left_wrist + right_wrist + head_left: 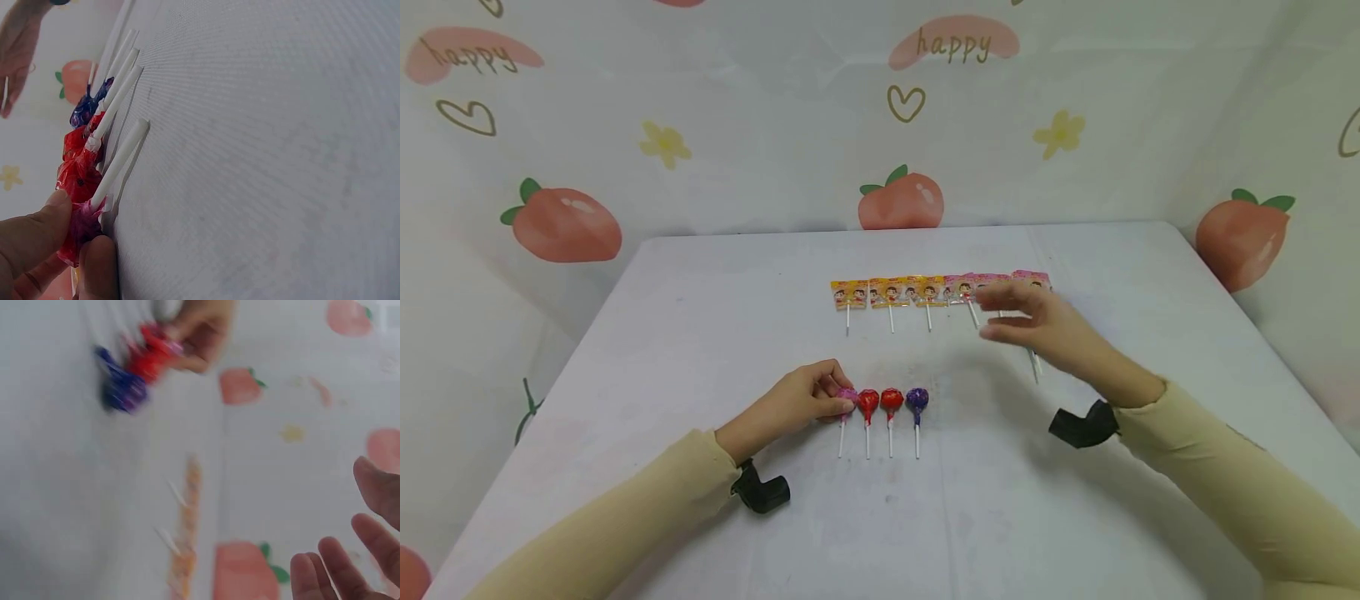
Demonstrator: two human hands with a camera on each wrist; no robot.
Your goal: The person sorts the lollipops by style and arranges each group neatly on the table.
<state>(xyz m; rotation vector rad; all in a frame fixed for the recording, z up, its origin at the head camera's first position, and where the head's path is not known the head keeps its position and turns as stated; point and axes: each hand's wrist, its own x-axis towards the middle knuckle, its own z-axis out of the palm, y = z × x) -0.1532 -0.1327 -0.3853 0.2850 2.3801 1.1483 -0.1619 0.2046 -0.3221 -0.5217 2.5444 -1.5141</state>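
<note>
My left hand (796, 398) pinches a pink-wrapped round lollipop (81, 228) between thumb and fingers at the left end of a short row; its white stick points toward me. Beside it lie two red lollipops (892, 400) and a purple lollipop (917, 399), sticks the same way. My right hand (1051, 323) hangs above the table with fingers extended and holds nothing. Behind and partly hidden by it runs a row of flat-packed lollipops, orange packets (890, 292) on the left and pink packets (957, 288) on the right.
A white cloth covers the table (737, 308). Behind it hangs a white backdrop printed with peaches (901, 200), flowers and hearts. Black wrist mounts (1084, 425) sit at both cuffs. White sticks (1034, 365) show below the right hand. The right wrist view is blurred.
</note>
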